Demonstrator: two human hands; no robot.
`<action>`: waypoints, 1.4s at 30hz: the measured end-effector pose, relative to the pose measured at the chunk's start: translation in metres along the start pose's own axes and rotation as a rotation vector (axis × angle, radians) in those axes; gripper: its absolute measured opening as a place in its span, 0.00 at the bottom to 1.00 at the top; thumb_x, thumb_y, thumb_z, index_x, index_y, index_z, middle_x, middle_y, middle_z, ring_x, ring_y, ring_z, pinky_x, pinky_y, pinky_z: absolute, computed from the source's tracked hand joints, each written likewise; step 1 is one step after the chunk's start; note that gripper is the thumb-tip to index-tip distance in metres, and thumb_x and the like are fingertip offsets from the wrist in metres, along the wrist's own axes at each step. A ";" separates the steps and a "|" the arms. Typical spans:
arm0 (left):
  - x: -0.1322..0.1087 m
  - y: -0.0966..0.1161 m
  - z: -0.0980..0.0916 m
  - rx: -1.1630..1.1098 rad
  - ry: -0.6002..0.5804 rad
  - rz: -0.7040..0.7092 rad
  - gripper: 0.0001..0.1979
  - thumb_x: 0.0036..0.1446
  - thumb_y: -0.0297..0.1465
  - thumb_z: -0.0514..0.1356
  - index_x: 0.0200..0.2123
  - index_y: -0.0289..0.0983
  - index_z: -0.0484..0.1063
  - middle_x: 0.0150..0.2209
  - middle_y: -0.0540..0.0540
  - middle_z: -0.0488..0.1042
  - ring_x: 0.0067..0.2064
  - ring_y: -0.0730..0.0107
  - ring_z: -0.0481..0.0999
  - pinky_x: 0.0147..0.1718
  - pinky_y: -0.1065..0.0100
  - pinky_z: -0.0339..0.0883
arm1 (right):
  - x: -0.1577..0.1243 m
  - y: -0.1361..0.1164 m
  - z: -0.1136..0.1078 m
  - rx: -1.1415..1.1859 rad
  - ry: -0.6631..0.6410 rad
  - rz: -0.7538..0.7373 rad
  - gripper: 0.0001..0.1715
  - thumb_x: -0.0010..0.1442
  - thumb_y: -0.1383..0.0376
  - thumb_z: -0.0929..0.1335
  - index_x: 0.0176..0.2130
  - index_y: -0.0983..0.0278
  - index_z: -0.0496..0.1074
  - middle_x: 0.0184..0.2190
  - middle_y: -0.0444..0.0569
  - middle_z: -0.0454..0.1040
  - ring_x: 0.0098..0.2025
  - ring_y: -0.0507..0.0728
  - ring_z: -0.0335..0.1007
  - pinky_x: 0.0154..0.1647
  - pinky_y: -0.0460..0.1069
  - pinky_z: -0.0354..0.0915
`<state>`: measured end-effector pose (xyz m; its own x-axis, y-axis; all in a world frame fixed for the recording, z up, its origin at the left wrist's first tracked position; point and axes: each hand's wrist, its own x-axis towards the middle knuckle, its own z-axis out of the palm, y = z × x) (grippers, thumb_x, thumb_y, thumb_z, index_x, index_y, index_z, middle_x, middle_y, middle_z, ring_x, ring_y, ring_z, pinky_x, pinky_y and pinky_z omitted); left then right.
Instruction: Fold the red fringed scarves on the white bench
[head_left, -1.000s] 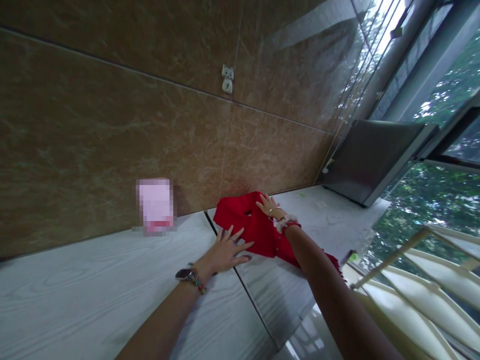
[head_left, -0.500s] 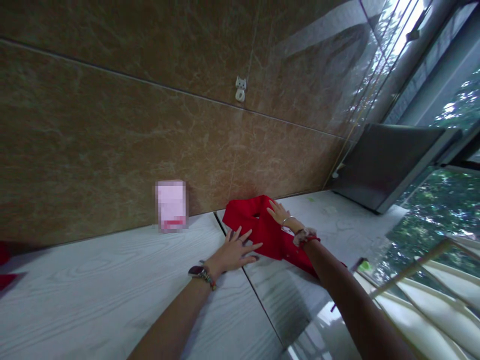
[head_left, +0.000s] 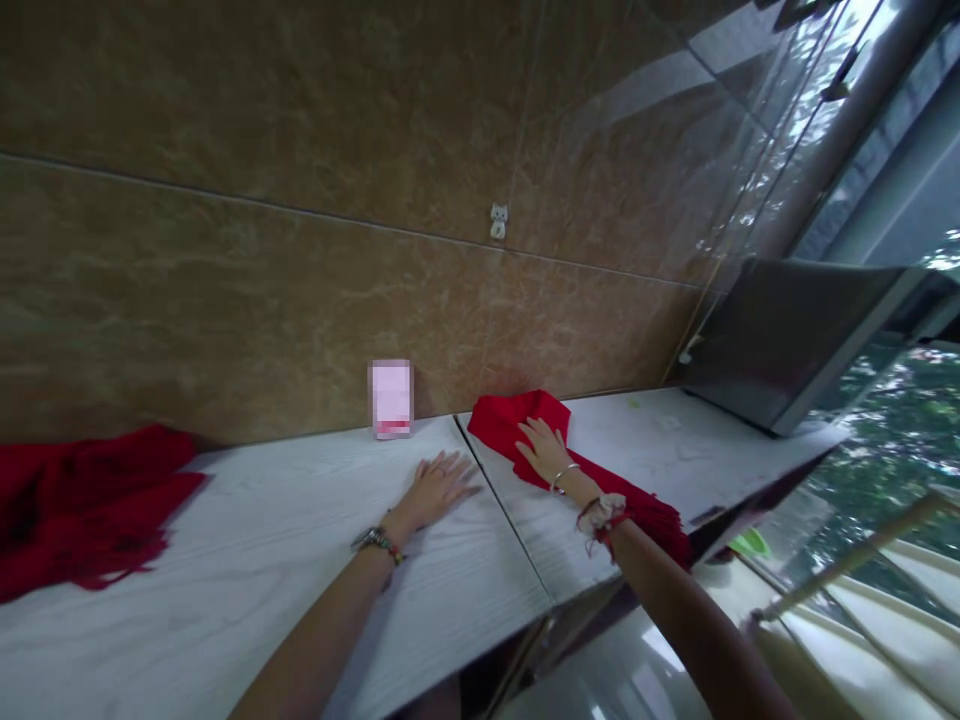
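A red fringed cloth (head_left: 502, 425) lies folded on the white wood-grain tabletop (head_left: 255, 570), beside the wall. On top of it rests my right hand (head_left: 544, 450), fingers spread and nothing gripped. My left hand (head_left: 435, 490) is over the table to the left of the cloth and the seam, apart from the cloth, with its fingers spread and slightly blurred. At the far left a second red fringed cloth (head_left: 90, 500) lies bunched up.
A pixelated pink and white item (head_left: 391, 395) stands against the brown tiled wall (head_left: 285, 290). A small white cat-shaped hook (head_left: 499, 221) is on the wall. The dark grey box-like object (head_left: 787, 330) stands at the right end, near a railing (head_left: 847, 555).
My left hand has moved left, away from the red cloth. My right hand lies further onto its folded part. The view has shifted, showing more of the second cloth at left.
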<state>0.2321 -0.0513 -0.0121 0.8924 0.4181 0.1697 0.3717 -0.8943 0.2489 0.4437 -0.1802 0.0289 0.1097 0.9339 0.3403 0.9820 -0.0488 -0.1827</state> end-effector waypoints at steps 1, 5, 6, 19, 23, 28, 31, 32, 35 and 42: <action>-0.013 -0.011 -0.004 0.013 0.021 -0.031 0.23 0.61 0.42 0.44 0.59 0.45 0.53 0.61 0.43 0.52 0.62 0.53 0.48 0.55 0.45 0.44 | 0.011 -0.014 0.007 0.001 0.018 0.030 0.19 0.61 0.63 0.59 0.51 0.62 0.63 0.54 0.55 0.61 0.55 0.62 0.56 0.53 0.63 0.54; -0.076 -0.065 -0.024 0.085 0.125 -0.181 0.22 0.60 0.37 0.47 0.58 0.45 0.56 0.61 0.43 0.53 0.61 0.53 0.48 0.55 0.46 0.45 | 0.046 -0.087 0.035 0.030 -0.023 0.060 0.20 0.59 0.65 0.60 0.51 0.62 0.65 0.58 0.54 0.57 0.60 0.62 0.47 0.58 0.64 0.45; -0.092 -0.079 -0.030 0.114 0.159 -0.232 0.21 0.60 0.36 0.47 0.57 0.45 0.57 0.60 0.43 0.54 0.61 0.53 0.49 0.54 0.47 0.46 | 0.052 -0.107 0.043 0.050 -0.046 0.044 0.20 0.58 0.66 0.61 0.51 0.61 0.65 0.58 0.53 0.58 0.61 0.60 0.47 0.58 0.63 0.44; -0.199 -0.174 -0.084 0.416 0.539 -0.516 0.19 0.53 0.23 0.47 0.45 0.37 0.69 0.55 0.39 0.62 0.60 0.56 0.54 0.56 0.50 0.45 | 0.088 -0.266 0.129 0.211 -0.234 -0.172 0.21 0.57 0.69 0.61 0.49 0.60 0.68 0.56 0.51 0.62 0.58 0.58 0.53 0.58 0.59 0.48; -0.198 -0.170 -0.091 0.484 0.683 -0.655 0.18 0.54 0.24 0.47 0.45 0.37 0.69 0.57 0.38 0.59 0.60 0.56 0.52 0.56 0.47 0.43 | 0.082 -0.259 0.133 0.174 -0.277 -0.230 0.23 0.58 0.67 0.59 0.52 0.57 0.65 0.57 0.50 0.61 0.59 0.57 0.52 0.59 0.61 0.44; -0.210 -0.175 -0.099 0.513 0.849 -0.930 0.21 0.54 0.27 0.49 0.52 0.36 0.64 0.59 0.35 0.53 0.62 0.50 0.46 0.54 0.42 0.42 | 0.083 -0.257 0.132 0.133 -0.304 -0.241 0.24 0.57 0.67 0.58 0.53 0.59 0.64 0.57 0.52 0.61 0.60 0.57 0.51 0.59 0.60 0.44; -0.219 -0.185 -0.099 0.459 0.882 -1.115 0.25 0.55 0.31 0.51 0.56 0.32 0.58 0.60 0.30 0.51 0.61 0.43 0.45 0.52 0.39 0.45 | 0.084 -0.256 0.136 0.134 -0.294 -0.252 0.24 0.57 0.67 0.58 0.53 0.59 0.64 0.57 0.52 0.61 0.59 0.57 0.51 0.58 0.61 0.46; -0.221 -0.188 -0.098 0.435 0.878 -1.160 0.26 0.55 0.32 0.51 0.57 0.32 0.57 0.60 0.29 0.50 0.61 0.42 0.46 0.51 0.39 0.46 | 0.085 -0.255 0.138 0.135 -0.290 -0.253 0.24 0.57 0.67 0.58 0.52 0.59 0.65 0.56 0.52 0.61 0.59 0.58 0.52 0.57 0.62 0.47; -0.223 -0.194 -0.094 0.385 0.835 -1.219 0.26 0.57 0.35 0.49 0.59 0.34 0.55 0.59 0.30 0.52 0.60 0.41 0.48 0.51 0.39 0.46 | 0.086 -0.252 0.143 0.133 -0.272 -0.254 0.23 0.57 0.66 0.58 0.52 0.60 0.65 0.56 0.52 0.62 0.59 0.58 0.53 0.57 0.62 0.47; -0.220 -0.194 -0.091 0.321 0.725 -1.271 0.26 0.58 0.36 0.49 0.58 0.32 0.56 0.58 0.29 0.55 0.59 0.41 0.52 0.52 0.40 0.45 | 0.087 -0.254 0.145 0.120 -0.250 -0.237 0.23 0.56 0.68 0.58 0.51 0.60 0.66 0.54 0.52 0.65 0.57 0.58 0.55 0.57 0.61 0.48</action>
<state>-0.0600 0.0449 -0.0111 -0.3427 0.8226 0.4538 0.9061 0.1618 0.3910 0.1811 -0.0357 -0.0286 -0.1743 0.9728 0.1526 0.9489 0.2073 -0.2378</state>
